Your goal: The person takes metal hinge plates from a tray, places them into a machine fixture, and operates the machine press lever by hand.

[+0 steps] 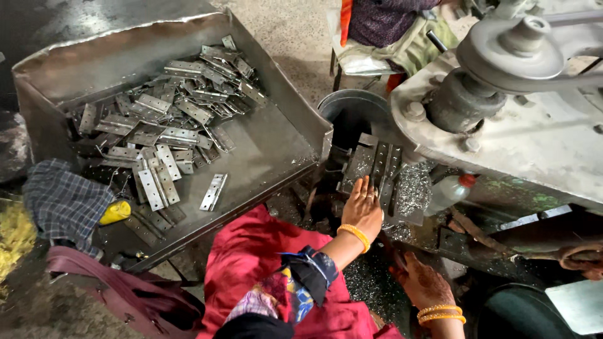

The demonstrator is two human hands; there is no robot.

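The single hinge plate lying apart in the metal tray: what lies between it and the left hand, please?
In the head view, between the hinge plate and left hand stands the tray's side wall.

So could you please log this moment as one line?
left hand: flat on hinge plates | right hand: empty, low | metal tray: loose hinges

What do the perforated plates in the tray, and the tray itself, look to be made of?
Perforated plates: bare steel by the look, dull silver sheen, punched holes, thin flat strips. Tray: sheet metal, probably steel, grey and scuffed with folded walls. Left hand rests on similar plates at the machine.
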